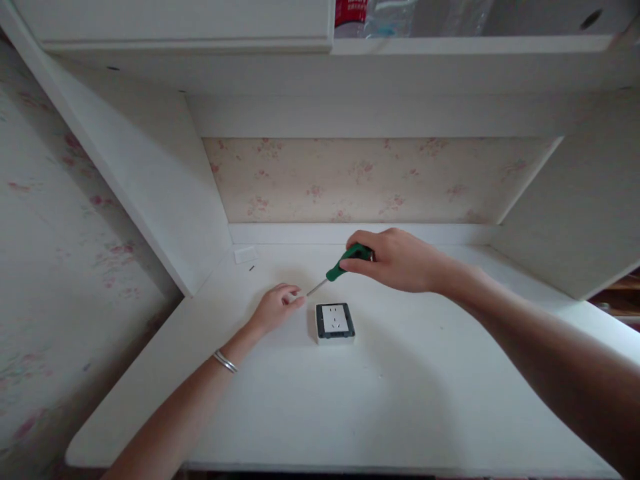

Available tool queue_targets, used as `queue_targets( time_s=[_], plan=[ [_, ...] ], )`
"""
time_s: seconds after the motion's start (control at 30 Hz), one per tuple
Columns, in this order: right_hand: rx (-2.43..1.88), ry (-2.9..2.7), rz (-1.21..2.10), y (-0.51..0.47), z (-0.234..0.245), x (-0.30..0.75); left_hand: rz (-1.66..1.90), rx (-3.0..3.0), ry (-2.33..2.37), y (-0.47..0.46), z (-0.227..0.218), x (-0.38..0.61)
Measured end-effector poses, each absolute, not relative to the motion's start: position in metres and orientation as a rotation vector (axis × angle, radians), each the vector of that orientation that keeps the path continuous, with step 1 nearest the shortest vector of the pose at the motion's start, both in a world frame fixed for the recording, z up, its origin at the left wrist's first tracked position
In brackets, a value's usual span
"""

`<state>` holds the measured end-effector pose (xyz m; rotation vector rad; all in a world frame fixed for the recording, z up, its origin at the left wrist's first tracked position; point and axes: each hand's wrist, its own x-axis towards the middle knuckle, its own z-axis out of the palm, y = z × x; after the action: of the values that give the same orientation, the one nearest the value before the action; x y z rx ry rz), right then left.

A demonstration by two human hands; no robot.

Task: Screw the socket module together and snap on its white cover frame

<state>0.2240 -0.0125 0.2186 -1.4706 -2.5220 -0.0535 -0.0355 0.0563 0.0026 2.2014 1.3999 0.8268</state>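
A screwdriver [341, 263] with a green handle is gripped in my right hand [400, 260], its metal shaft slanting down to the left. The shaft's tip comes close to the fingertips of my left hand [277, 305]. Thumb and forefinger of that hand are curled toward each other in a pinch; anything between them is too small to make out. Just right of my left hand, a square wall socket [335, 319] with a white centre and dark frame sits face up on a white box. Neither hand touches it.
The white desk [300, 413] lies under both hands. Toward its back left are a small white plate [245, 255] and a short dark piece [252, 268]. Side panels stand left and right, and a shelf [470, 45] with plastic-wrapped items hangs overhead.
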Motion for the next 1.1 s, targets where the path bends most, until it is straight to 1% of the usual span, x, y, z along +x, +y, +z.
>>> queue_targets(
  time_s=[0.07,0.13,0.27,0.37,0.53,0.77,0.93,1.1],
  plan=[
    [-1.52,-2.29,0.14,-0.018,0.198,0.248,0.614,2.332,1.799,0.084,0.009,-0.059],
    [-1.549,-2.044,0.385,-0.022,0.17,0.27,0.566,2.282,2.018,0.112,0.016,-0.083],
    [-1.345,-1.508,0.825,-0.024,0.111,0.304,0.478,2.176,2.29,0.151,0.021,-0.115],
    [-1.222,-1.214,0.95,-0.024,0.079,0.321,0.377,2.131,2.372,0.166,0.017,-0.122],
    [-1.146,-1.044,1.03,-0.026,0.054,0.336,0.251,2.085,2.381,0.181,0.006,-0.122],
    [-1.032,-0.95,1.085,-0.025,0.039,0.333,0.279,2.129,2.304,0.181,0.002,-0.12],
    [-1.057,-0.904,1.101,-0.023,0.025,0.334,0.426,2.197,2.188,0.162,0.001,-0.098],
    [-1.085,-0.855,1.094,-0.021,0.016,0.336,0.628,2.266,1.93,0.128,-0.004,-0.057]
  ],
)
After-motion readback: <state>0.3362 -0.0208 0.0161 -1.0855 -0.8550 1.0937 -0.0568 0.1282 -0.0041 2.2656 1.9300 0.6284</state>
